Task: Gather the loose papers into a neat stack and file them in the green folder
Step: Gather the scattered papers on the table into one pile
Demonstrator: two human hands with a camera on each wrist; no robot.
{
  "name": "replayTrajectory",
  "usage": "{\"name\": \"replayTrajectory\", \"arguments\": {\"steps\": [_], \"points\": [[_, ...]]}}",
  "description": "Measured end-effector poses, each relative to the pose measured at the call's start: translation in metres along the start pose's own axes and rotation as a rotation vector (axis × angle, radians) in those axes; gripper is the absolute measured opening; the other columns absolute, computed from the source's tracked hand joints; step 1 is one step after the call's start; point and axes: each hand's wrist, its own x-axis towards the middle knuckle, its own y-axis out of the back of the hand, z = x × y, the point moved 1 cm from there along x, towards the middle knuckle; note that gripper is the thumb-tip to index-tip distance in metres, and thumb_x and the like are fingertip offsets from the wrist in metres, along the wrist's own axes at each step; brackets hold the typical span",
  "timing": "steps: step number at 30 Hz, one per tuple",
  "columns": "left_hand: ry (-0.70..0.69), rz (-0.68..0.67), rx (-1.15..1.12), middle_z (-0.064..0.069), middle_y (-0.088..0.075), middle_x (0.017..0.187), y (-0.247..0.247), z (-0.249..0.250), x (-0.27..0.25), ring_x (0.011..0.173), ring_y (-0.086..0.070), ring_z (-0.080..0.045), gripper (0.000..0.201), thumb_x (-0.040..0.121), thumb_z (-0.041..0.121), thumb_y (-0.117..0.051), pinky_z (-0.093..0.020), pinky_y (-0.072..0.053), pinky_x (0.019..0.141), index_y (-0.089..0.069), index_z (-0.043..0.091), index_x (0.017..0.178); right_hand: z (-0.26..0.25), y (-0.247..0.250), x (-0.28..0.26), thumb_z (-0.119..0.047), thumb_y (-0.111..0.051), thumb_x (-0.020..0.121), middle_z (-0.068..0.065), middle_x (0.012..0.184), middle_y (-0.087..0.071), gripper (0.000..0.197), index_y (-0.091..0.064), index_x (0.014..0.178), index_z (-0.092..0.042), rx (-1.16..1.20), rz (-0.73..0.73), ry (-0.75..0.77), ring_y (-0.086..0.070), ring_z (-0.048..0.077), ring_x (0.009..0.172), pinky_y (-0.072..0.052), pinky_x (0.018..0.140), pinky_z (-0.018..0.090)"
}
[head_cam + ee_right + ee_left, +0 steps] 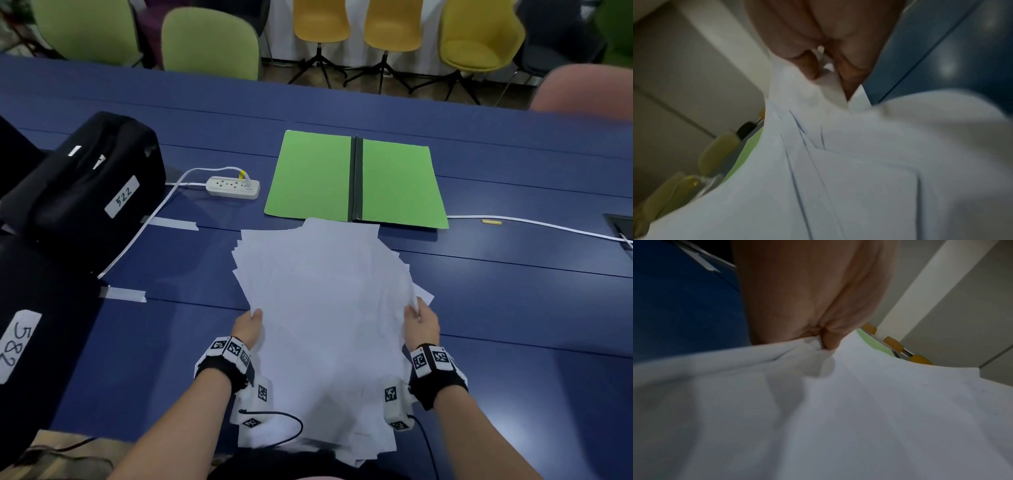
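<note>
A fanned, uneven pile of white papers (pixel 322 308) is held up in front of me, its far edge overlapping the near edge of the green folder (pixel 315 174). The folder lies open and flat on the blue table, with a black spine down its middle. My left hand (pixel 248 329) grips the pile's left edge, and the left wrist view shows the fingers (pixel 828 339) pinching the sheets (pixel 838 410). My right hand (pixel 421 323) grips the right edge, where the right wrist view shows the fingers (pixel 807 65) curled round the offset sheets (pixel 859 170).
Black bags (pixel 85 188) with numbered labels stand at the left. A white power strip (pixel 233 186) and its cable lie left of the folder. Another white cable (pixel 534 224) runs to the right. Green and yellow chairs (pixel 322 20) line the table's far side.
</note>
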Motion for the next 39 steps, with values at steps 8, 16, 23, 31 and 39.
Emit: {"name": "replayTrajectory", "arguments": {"steps": [8, 16, 23, 31, 39], "points": [[-0.002, 0.026, -0.014, -0.019, -0.052, 0.135, 0.0, -0.007, 0.006, 0.118, -0.051, -0.031, 0.037, 0.098, 0.01, -0.038, -0.036, -0.036, 0.104, -0.05, -0.007, 0.128, -0.001, 0.014, -0.009, 0.015, -0.029, 0.081, 0.014, 0.086, -0.059, 0.047, -0.06, 0.108, -0.007, -0.037, 0.249, -0.021, -0.059, 0.037, 0.087, -0.04, 0.07, 0.026], [-0.013, -0.017, -0.045, -0.007, -0.045, 0.143, 0.002, -0.002, -0.003, 0.133, -0.041, -0.025, 0.042, 0.098, 0.018, -0.041, -0.039, -0.028, 0.115, -0.045, -0.001, 0.136, -0.002, 0.012, 0.023, 0.0, -0.038, 0.091, 0.018, 0.088, -0.058, 0.023, -0.06, 0.092, -0.007, -0.188, -0.086, -0.065, -0.055, 0.033, 0.084, -0.038, 0.072, 0.028], [-0.049, -0.061, -0.043, -0.001, -0.049, 0.136, 0.002, 0.01, -0.002, 0.13, -0.044, -0.026, 0.042, 0.098, 0.021, -0.041, -0.034, -0.032, 0.109, -0.044, 0.002, 0.136, -0.021, -0.023, 0.03, -0.012, -0.032, 0.096, 0.018, 0.117, -0.057, 0.03, -0.05, 0.119, -0.008, -0.325, -0.347, -0.085, -0.055, 0.031, 0.096, -0.042, 0.068, 0.026], [-0.038, -0.036, -0.15, -0.007, -0.062, 0.119, -0.008, 0.004, 0.013, 0.111, -0.06, -0.026, 0.071, 0.067, 0.02, -0.084, -0.039, -0.048, 0.098, -0.05, 0.005, 0.127, 0.013, -0.024, 0.0, -0.026, -0.051, 0.093, 0.023, 0.136, -0.035, 0.053, -0.036, 0.137, -0.002, -0.439, 0.048, -0.144, -0.039, 0.041, 0.121, -0.039, 0.096, 0.045], [-0.011, -0.099, 0.033, -0.005, -0.048, 0.133, -0.02, 0.022, 0.015, 0.128, -0.047, -0.029, 0.058, 0.085, 0.004, -0.064, -0.035, -0.037, 0.109, -0.037, -0.005, 0.136, 0.022, -0.009, -0.015, -0.037, -0.071, 0.079, 0.017, 0.148, -0.026, 0.094, -0.014, 0.149, -0.01, -0.058, 0.082, -0.171, -0.035, 0.031, 0.134, -0.034, 0.106, 0.042]]}}
